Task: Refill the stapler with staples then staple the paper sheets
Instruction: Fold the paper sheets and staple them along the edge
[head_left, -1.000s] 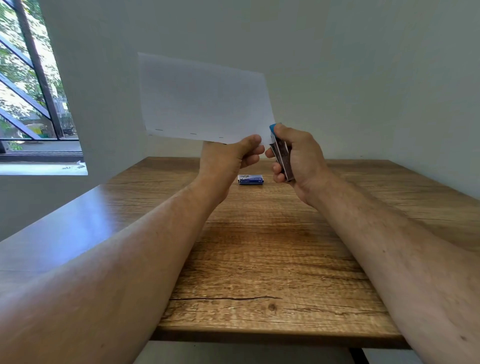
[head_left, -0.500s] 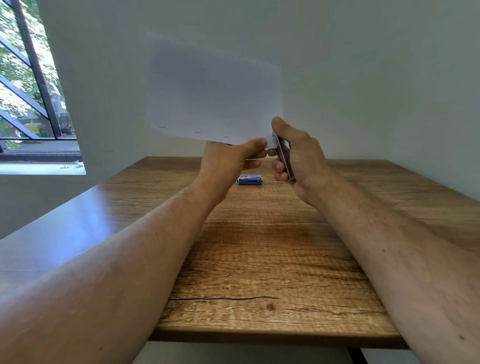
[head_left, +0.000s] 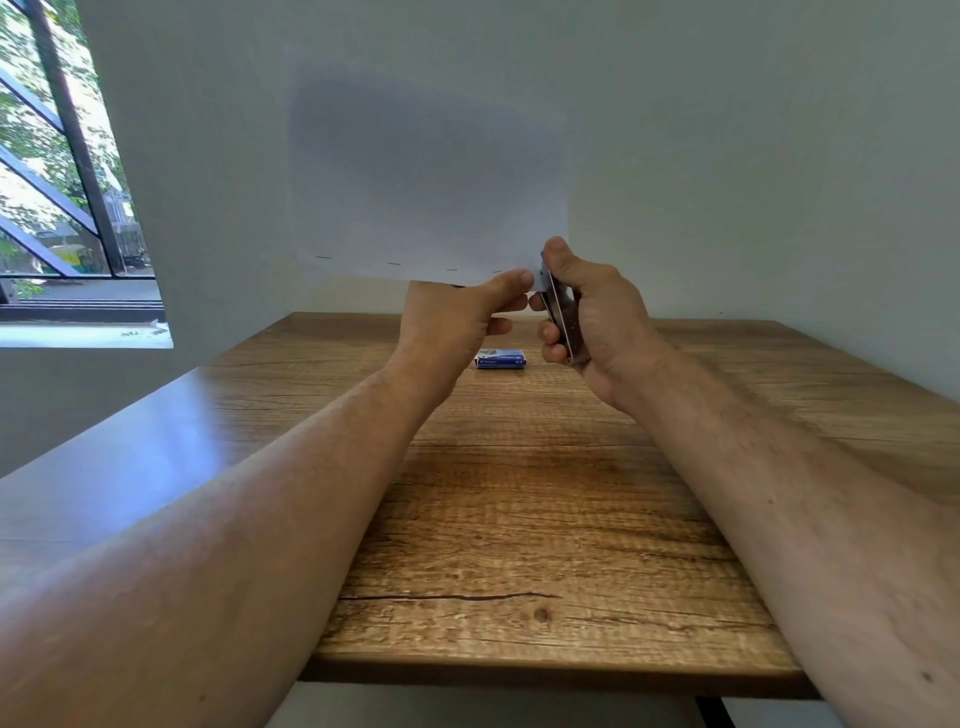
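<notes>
White paper sheets (head_left: 426, 171) stand upright in the air above the far half of the table, with several staples in a row along their bottom edge. My left hand (head_left: 457, 317) pinches that bottom edge near the lower right corner, thumb on the near side. My right hand (head_left: 592, 322) grips a small metal stapler (head_left: 558, 317) held nearly vertical, its upper end at the paper's lower right corner and my thumb on top of it. Whether the paper sits inside the stapler's jaws is hidden by my fingers.
A small blue staple box (head_left: 500, 359) lies on the wooden table (head_left: 519, 519) beyond my hands. White walls close the far side and the right. A window (head_left: 57, 171) is at the left. The table's near edge runs below my forearms.
The paper rose and turned more upright while shifting right. My right hand brought the stapler up to the sheet's lower right corner; its blue tip is now hidden.
</notes>
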